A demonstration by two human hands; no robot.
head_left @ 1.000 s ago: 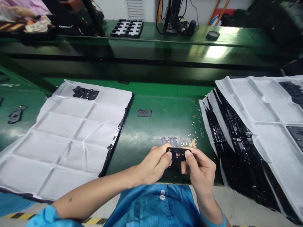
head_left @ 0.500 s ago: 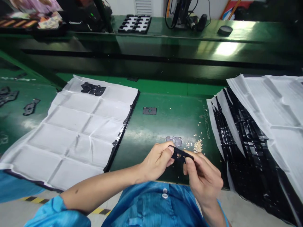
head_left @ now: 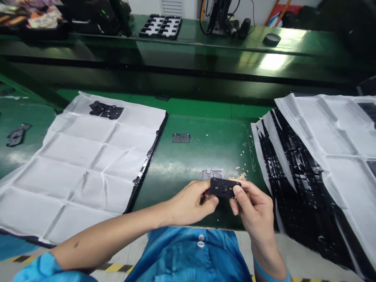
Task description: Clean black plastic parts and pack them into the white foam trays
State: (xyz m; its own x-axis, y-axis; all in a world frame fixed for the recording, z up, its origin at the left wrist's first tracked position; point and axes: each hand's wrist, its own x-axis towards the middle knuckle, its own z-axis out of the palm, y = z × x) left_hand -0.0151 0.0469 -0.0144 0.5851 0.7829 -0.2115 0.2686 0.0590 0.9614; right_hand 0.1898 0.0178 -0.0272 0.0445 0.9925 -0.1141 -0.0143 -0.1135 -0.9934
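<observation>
A small flat black plastic plate with cutouts and small gold-coloured spots is held up near the table's front edge. My right hand pinches its right end, thumb on the face and fingers behind. At the other end, my left hand has its index finger against the plate's edge; the thumb lies just below the plate, and the remaining fingers are partly hidden. Just beyond the hands lies a grey plate on the green table. Little tan pieces are scattered beside it, partly covered by my right hand.
A white sheet on the left bears black parts. Another dark plate rests mid-table. Black plastic film and white sheeting cover the right side. A raised green shelf crosses the back, holding a slotted tray.
The held plate has turned from nearly edge-on to show its broad face. My left thumb has come off its face and dropped lower. The view has shifted slightly right.
</observation>
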